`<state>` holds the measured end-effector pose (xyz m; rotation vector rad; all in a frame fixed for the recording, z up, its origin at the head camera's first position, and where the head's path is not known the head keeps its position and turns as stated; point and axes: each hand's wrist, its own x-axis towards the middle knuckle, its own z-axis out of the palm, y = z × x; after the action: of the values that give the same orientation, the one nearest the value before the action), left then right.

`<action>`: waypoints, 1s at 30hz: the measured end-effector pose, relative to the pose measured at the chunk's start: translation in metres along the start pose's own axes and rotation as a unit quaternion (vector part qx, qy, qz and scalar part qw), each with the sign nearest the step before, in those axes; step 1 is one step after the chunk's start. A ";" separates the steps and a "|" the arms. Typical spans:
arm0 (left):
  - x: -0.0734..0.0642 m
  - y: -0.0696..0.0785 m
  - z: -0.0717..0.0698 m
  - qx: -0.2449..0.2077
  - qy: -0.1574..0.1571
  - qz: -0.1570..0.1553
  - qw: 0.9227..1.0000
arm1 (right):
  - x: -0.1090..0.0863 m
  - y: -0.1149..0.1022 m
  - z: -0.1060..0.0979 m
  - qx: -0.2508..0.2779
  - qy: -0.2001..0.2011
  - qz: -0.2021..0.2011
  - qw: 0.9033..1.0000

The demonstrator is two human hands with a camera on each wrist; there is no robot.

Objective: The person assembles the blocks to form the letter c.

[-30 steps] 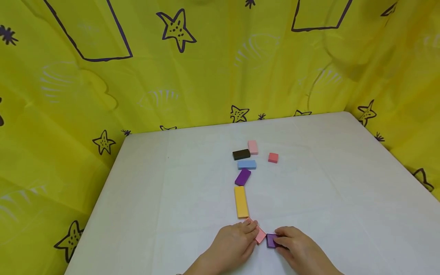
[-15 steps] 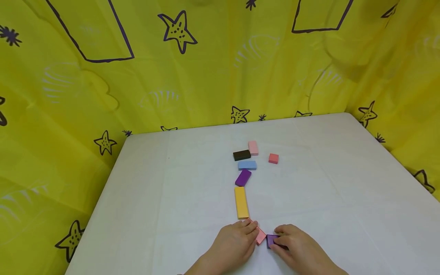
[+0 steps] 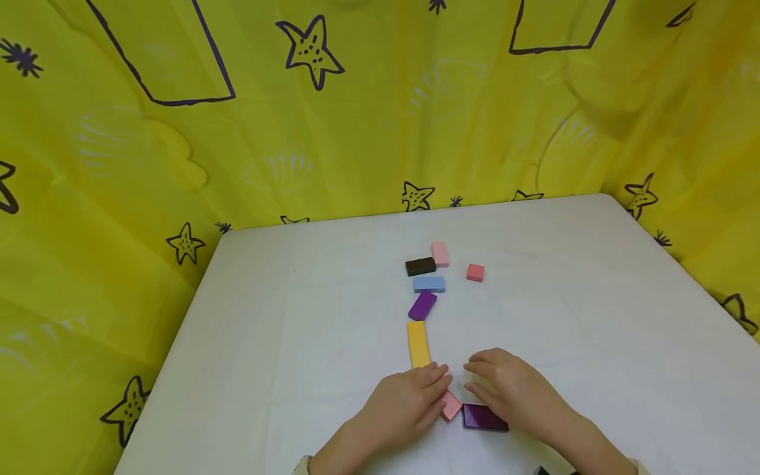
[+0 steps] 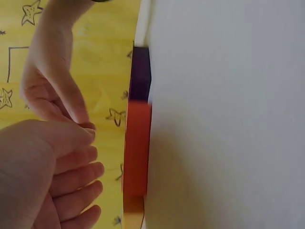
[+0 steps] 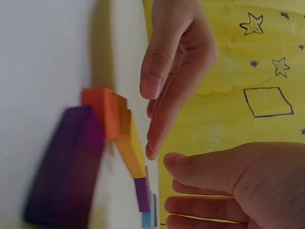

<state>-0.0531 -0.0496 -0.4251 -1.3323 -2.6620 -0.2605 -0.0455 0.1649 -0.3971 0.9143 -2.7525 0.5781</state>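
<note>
Both hands hover with loose, straight fingers, gripping nothing: left hand (image 3: 404, 402) over the salmon block (image 3: 451, 406), right hand (image 3: 513, 389) at 12 o'clock of the dark purple block (image 3: 485, 417). Both blocks lie flat on the table (image 3: 594, 330), chain's near end apparently laid; the red block (image 3: 475, 272) stays apart.

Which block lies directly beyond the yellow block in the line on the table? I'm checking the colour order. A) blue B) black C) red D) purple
D: in the head view the purple block lies just past the far end of the yellow block, with the blue block beyond it.
</note>
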 end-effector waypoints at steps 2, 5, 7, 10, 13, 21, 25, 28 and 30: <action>0.003 -0.008 -0.002 -0.010 0.002 -0.012 1.000 | 0.009 0.002 -0.004 -0.003 -0.002 0.001 1.000; 0.005 -0.019 -0.004 -0.014 0.012 -0.021 1.000 | 0.021 0.005 -0.008 -0.005 0.001 -0.006 1.000; 0.007 -0.026 -0.005 -0.011 0.021 -0.022 0.999 | 0.029 0.008 -0.009 -0.011 0.008 -0.012 1.000; 0.010 -0.033 -0.007 -0.007 0.034 -0.025 0.999 | 0.041 0.014 -0.010 -0.020 0.019 -0.020 0.999; 0.015 -0.040 -0.008 -0.001 0.046 -0.027 0.999 | 0.051 0.018 -0.012 -0.024 0.029 -0.034 0.999; 0.025 -0.055 -0.007 -0.006 0.054 -0.041 0.998 | 0.073 0.030 -0.008 -0.005 0.024 -0.045 0.999; 0.031 -0.063 -0.006 -0.014 0.048 -0.044 0.998 | 0.085 0.045 0.002 0.003 0.017 -0.044 0.999; 0.035 -0.068 -0.005 -0.014 0.039 -0.049 0.998 | 0.094 0.056 0.010 0.006 0.024 -0.047 0.999; 0.037 -0.071 -0.004 -0.017 0.030 -0.055 0.998 | 0.097 0.061 0.014 0.007 0.031 -0.050 0.998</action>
<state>-0.1317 -0.0636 -0.4192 -1.1690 -2.6955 -0.3556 -0.1603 0.1518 -0.3996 1.0141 -2.6344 0.5971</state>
